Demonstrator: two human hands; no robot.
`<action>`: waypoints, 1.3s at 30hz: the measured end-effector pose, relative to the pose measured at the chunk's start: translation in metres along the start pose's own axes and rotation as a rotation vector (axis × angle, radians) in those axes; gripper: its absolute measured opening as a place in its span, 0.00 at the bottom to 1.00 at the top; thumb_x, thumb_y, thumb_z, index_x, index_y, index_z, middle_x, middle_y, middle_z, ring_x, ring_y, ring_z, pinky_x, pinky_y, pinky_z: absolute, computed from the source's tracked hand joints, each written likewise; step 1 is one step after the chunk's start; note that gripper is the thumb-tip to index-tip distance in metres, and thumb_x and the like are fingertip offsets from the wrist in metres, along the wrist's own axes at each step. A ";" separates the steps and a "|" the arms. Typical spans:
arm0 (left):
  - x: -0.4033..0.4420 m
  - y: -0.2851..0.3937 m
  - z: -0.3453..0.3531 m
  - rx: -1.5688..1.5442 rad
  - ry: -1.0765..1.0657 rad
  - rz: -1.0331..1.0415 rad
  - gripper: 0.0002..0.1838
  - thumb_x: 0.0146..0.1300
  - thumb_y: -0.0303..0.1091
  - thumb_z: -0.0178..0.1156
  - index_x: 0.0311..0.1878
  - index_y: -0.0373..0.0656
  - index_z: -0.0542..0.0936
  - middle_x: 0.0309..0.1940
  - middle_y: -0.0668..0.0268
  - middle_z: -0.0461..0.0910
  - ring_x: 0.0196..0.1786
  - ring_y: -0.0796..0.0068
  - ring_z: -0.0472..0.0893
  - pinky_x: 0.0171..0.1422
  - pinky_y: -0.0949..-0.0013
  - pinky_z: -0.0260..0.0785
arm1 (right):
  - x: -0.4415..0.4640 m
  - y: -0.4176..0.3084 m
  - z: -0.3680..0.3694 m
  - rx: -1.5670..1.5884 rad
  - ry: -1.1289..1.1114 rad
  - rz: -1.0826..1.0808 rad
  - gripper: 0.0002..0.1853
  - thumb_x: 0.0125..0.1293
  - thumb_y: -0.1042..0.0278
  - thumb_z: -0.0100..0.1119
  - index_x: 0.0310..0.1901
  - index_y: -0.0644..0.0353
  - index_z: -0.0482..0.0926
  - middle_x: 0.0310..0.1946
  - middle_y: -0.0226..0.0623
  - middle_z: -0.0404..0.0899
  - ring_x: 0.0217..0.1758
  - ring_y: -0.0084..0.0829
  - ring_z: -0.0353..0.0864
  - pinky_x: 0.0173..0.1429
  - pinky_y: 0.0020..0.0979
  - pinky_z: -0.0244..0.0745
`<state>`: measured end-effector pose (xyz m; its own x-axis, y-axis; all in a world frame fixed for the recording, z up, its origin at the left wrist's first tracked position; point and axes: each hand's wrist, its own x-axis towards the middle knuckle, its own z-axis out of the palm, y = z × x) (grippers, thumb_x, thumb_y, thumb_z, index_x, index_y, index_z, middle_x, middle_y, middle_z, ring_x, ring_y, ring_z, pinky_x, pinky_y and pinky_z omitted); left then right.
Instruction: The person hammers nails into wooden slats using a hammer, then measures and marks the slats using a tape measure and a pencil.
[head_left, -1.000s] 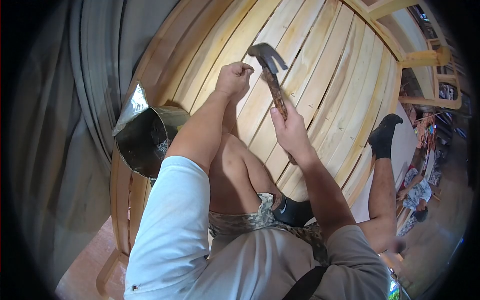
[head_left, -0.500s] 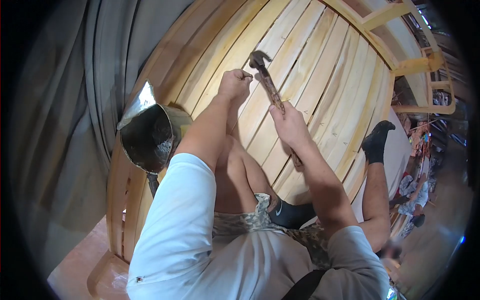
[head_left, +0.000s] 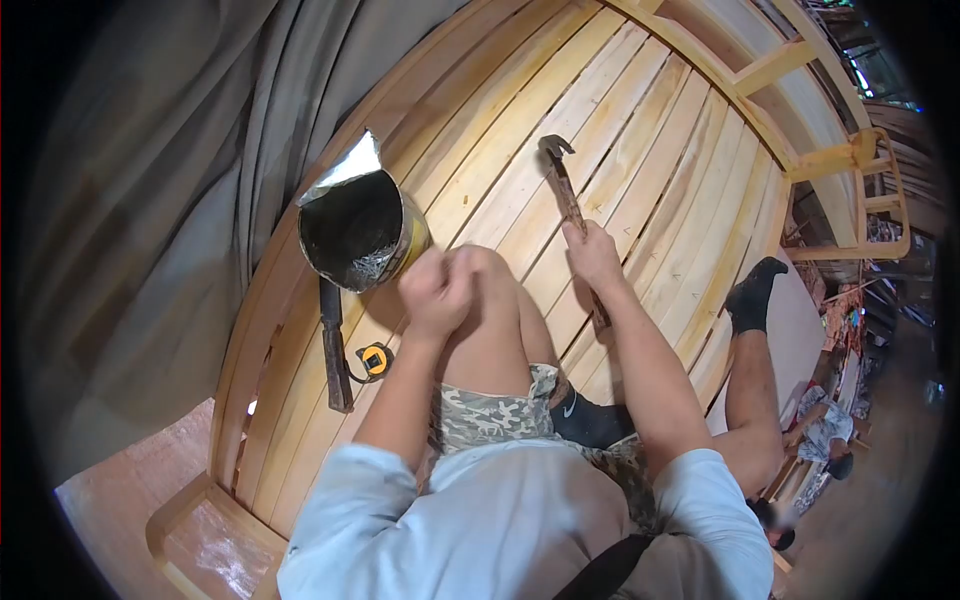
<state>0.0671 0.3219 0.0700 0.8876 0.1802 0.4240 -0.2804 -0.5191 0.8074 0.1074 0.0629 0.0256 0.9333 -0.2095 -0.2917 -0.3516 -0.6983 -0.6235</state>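
Observation:
My right hand (head_left: 596, 258) is closed around the worn handle of a claw hammer (head_left: 568, 196), its head pointing up and away over the slats. My left hand (head_left: 438, 292) is closed in a fist above my bent knee, just right of an open tin can (head_left: 412, 232); whatever the fist may hold is hidden. Inside the tilted can lie thin silvery nails (head_left: 372, 266), and its cut lid (head_left: 345, 168) is bent upward. Below the can are a dark bar-like tool (head_left: 335, 352) and a yellow and black tape measure (head_left: 375, 360).
I sit on a wide surface of pale wooden slats (head_left: 520, 150) with a raised frame (head_left: 770, 130) along the far right. Grey cloth (head_left: 200, 130) hangs at the left. My socked foot (head_left: 755, 295) rests near the right edge. Another person (head_left: 825, 425) is beyond it.
My left hand has drawn back from near the hammer head toward the can. The hammer has shifted slightly right and down. The tape measure and more of the dark tool have come into sight.

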 end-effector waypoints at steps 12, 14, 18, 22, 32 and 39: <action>-0.123 -0.158 -0.209 1.046 -0.098 -0.684 0.39 0.63 0.67 0.59 0.43 0.29 0.84 0.52 0.41 0.78 0.58 0.44 0.79 0.64 0.52 0.71 | -0.101 0.093 0.043 0.450 -0.153 0.170 0.13 0.66 0.63 0.66 0.29 0.60 0.75 0.18 0.28 0.74 0.15 0.20 0.70 0.21 0.27 0.65; -0.112 -0.154 -0.198 0.936 -0.205 -0.666 0.37 0.63 0.65 0.60 0.43 0.30 0.84 0.51 0.43 0.78 0.57 0.45 0.79 0.63 0.51 0.71 | -0.106 0.083 0.040 0.351 -0.121 0.219 0.14 0.63 0.63 0.67 0.27 0.61 0.76 0.19 0.31 0.76 0.18 0.24 0.73 0.24 0.31 0.68; -0.116 -0.164 -0.198 0.796 -0.282 -0.591 0.28 0.64 0.57 0.62 0.43 0.35 0.85 0.50 0.50 0.80 0.54 0.46 0.80 0.60 0.50 0.72 | -0.117 0.082 0.047 0.213 -0.011 0.261 0.19 0.59 0.54 0.70 0.31 0.64 0.80 0.22 0.35 0.79 0.26 0.29 0.79 0.33 0.35 0.73; -0.125 -0.159 -0.245 0.843 -0.228 -0.680 0.27 0.63 0.54 0.63 0.46 0.35 0.84 0.55 0.48 0.79 0.56 0.46 0.79 0.61 0.50 0.72 | -0.127 0.089 0.053 0.114 0.093 0.173 0.16 0.60 0.57 0.69 0.34 0.64 0.81 0.24 0.35 0.80 0.26 0.29 0.78 0.33 0.35 0.73; -0.149 -0.112 -0.158 0.654 -0.367 -0.299 0.30 0.48 0.55 0.75 0.33 0.31 0.83 0.52 0.46 0.73 0.55 0.45 0.74 0.60 0.52 0.70 | -0.126 0.084 0.059 0.212 0.103 0.217 0.17 0.58 0.57 0.69 0.34 0.66 0.81 0.25 0.39 0.82 0.29 0.33 0.80 0.37 0.37 0.75; -0.179 -0.129 -0.225 0.730 -0.126 -0.538 0.31 0.42 0.54 0.79 0.31 0.30 0.82 0.46 0.49 0.72 0.48 0.47 0.76 0.55 0.51 0.70 | -0.108 0.103 0.059 0.164 0.012 0.317 0.15 0.49 0.62 0.67 0.32 0.67 0.82 0.25 0.44 0.83 0.29 0.36 0.84 0.38 0.38 0.78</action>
<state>-0.1377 0.5442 -0.0174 0.8767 0.4807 -0.0167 0.4455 -0.7985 0.4049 -0.0337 0.0534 -0.0500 0.7766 -0.4063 -0.4814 -0.6297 -0.4786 -0.6119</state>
